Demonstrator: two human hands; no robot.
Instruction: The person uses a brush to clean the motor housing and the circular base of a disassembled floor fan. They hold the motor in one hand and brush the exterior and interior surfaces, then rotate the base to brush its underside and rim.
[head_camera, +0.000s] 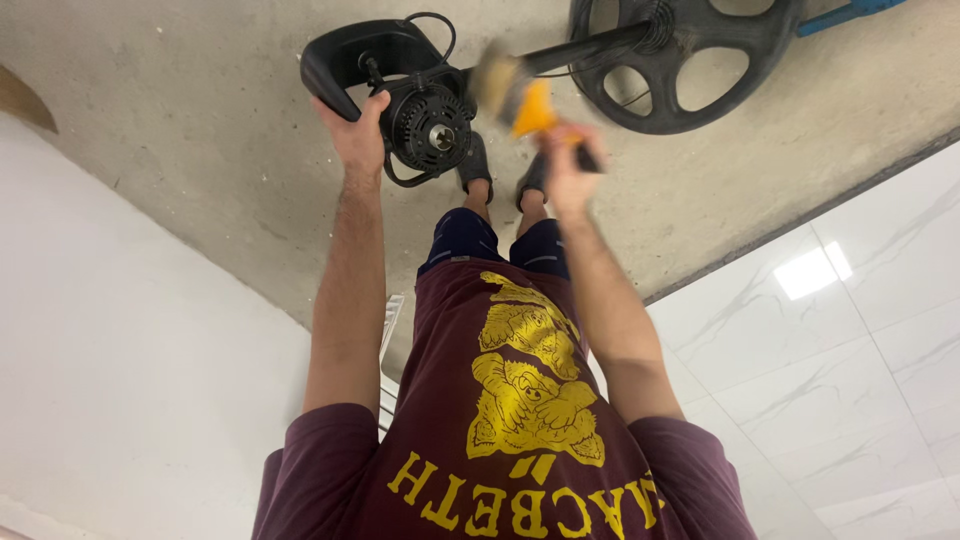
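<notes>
Two bare hands are on the job, seen from the head camera looking straight down. Left hand (358, 135) is clenched on the curved black plastic handle of a black machine with a round vented motor housing (428, 115), holding it steady on the grey concrete floor (200, 150). Right hand (568, 170) is closed around the dark handle of a paintbrush with an orange ferrule and pale bristles (508, 92); the bristles sit just beyond that grip, against the black shaft beside the motor housing.

Progress, as a judgement: brushing looks under way near the motor end. The black spoked round guard (680, 60) further along the shaft looks untouched, but I can't say how clean any part is.

Hard to read: brush and right fingers are motion-blurred, and the guard's top is cut off. A blue item past it is barely in frame. Feet are partly hidden.
</notes>
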